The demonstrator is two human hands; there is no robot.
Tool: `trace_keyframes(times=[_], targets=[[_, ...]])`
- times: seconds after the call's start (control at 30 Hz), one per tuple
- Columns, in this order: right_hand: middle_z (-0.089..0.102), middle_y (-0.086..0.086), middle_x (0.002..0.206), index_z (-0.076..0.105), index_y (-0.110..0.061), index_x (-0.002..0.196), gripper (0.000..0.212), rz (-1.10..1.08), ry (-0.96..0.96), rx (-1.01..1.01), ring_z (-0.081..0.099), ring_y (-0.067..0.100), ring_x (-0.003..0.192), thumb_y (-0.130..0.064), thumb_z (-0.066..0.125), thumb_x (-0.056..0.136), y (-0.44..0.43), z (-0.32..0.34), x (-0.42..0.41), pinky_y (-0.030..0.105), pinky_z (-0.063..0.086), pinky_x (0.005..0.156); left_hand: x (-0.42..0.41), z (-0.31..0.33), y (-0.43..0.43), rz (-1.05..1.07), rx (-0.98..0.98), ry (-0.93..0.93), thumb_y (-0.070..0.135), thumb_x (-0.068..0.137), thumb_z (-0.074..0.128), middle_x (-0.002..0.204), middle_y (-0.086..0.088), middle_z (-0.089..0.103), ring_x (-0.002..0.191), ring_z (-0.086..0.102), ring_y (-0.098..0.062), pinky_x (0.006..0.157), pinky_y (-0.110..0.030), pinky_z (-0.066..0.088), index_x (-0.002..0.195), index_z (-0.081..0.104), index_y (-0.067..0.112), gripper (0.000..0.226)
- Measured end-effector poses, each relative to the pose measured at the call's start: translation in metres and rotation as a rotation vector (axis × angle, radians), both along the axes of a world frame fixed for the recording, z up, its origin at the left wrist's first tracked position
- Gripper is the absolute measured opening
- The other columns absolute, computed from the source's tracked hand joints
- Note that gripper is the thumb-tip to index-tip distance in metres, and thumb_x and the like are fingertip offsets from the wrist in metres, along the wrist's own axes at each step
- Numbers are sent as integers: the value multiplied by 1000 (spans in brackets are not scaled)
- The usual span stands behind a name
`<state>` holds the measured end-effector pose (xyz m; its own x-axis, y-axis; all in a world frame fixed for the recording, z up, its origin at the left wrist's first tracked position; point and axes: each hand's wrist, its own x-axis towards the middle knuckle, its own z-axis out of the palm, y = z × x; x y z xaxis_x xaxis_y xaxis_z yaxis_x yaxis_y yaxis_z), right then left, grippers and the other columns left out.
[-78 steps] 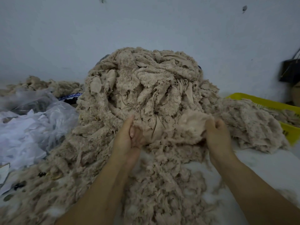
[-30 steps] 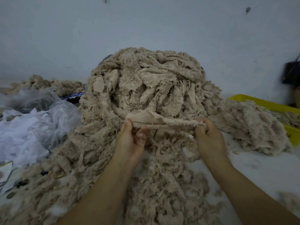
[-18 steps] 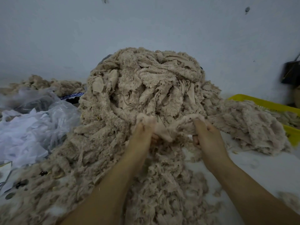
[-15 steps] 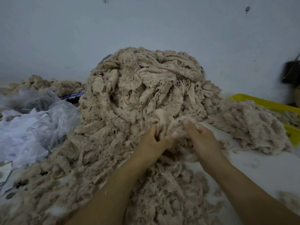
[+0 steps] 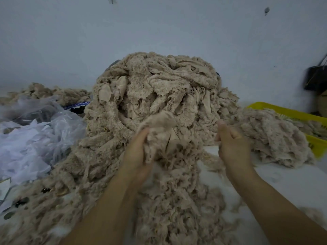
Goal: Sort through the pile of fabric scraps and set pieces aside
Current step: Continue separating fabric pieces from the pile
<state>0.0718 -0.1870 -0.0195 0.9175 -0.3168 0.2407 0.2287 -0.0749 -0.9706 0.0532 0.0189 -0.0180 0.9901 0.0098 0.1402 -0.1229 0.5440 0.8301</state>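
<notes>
Two hands at near side of scrap pile [image 5: 159,82], mid desk [image 5: 283,183]. L hand [image 5: 139,152]: grip closed round beige scrap wad [image 5: 159,124], against pile front. R hand [image 5: 231,144]: fingers curled, blurry, can't tell if holding anything.

Crumpled clear plastic bags [image 5: 35,138] left; yellow crate [image 5: 292,113] right; black bag [image 5: 315,78] against pale wall [image 5: 159,23].

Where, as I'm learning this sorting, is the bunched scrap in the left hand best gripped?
Probably its fluffy top: the bunched scrap rises clear above the left hand, whose fingers wrap its left side. Come from the right, where that lobe is bare.
</notes>
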Motion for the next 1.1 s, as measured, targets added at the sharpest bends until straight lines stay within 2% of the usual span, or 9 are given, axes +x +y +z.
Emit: trace_keyframes(times=[0.07,0.17,0.27,0.4,0.5,0.63,0.87,1.0,1.1], targets=[[34,-10,42,57,-25,49,61,72,27,16,26,9,36,-62,45,96,-3,0,-2,28,25,48,2,1,4,10,-130,2,17,95,52,87,-4,75,75,72,-9,63,-19,55,126,58,2,35],[45,-4,44,71,-25,56,75,323,45,-154,40,11,37,-76,28,90,10,-5,-13,25,33,40,2,-8,-8,50,64,55,21,83,68,101,-8,76,90,73,-18,72,-26,58,124,63,6,45],[68,-6,71,72,-34,77,69,433,-35,-287,65,7,64,-87,29,81,25,-8,-20,21,52,58,2,-14,-17,70,255,52,24,77,79,113,-4,74,105,70,-22,87,-36,56,120,65,23,46],[58,-9,71,52,-33,78,37,375,-74,-371,56,-7,61,-69,48,86,31,-7,-18,7,39,51,-3,-14,-24,24,643,-77,49,72,71,97,22,72,90,70,0,70,-15,55,97,64,52,27],[56,-1,69,52,-20,76,28,330,-30,-412,51,2,55,-38,53,97,26,-10,-13,15,40,51,-6,-19,-29,-37,781,-118,67,76,58,104,32,68,97,65,8,78,-15,52,99,63,61,24],[35,-6,53,32,-15,65,39,302,7,-380,32,10,48,-29,49,97,22,-12,-10,21,30,50,-3,-19,-26,93,553,75,74,76,61,111,19,73,108,66,-5,96,-31,53,104,73,49,39],[66,0,63,67,-14,70,41,454,140,79,57,10,55,-18,42,102,19,-7,-9,20,47,53,0,-8,-22,36,129,189,48,85,62,116,-9,74,108,70,-25,77,-33,59,116,74,12,49],[64,6,69,68,-20,65,46,492,157,193,58,15,59,-20,40,101,19,-9,-7,29,51,58,2,-10,-21,44,187,170,39,98,54,113,-8,75,106,71,-22,86,-36,54,107,78,17,34],[58,12,95,60,-18,93,36,379,87,-12,60,16,81,-50,45,98,19,-12,-7,38,51,76,-1,-11,-22,63,293,115,41,85,65,99,-8,78,94,74,-21,76,-31,59,87,82,25,23]])
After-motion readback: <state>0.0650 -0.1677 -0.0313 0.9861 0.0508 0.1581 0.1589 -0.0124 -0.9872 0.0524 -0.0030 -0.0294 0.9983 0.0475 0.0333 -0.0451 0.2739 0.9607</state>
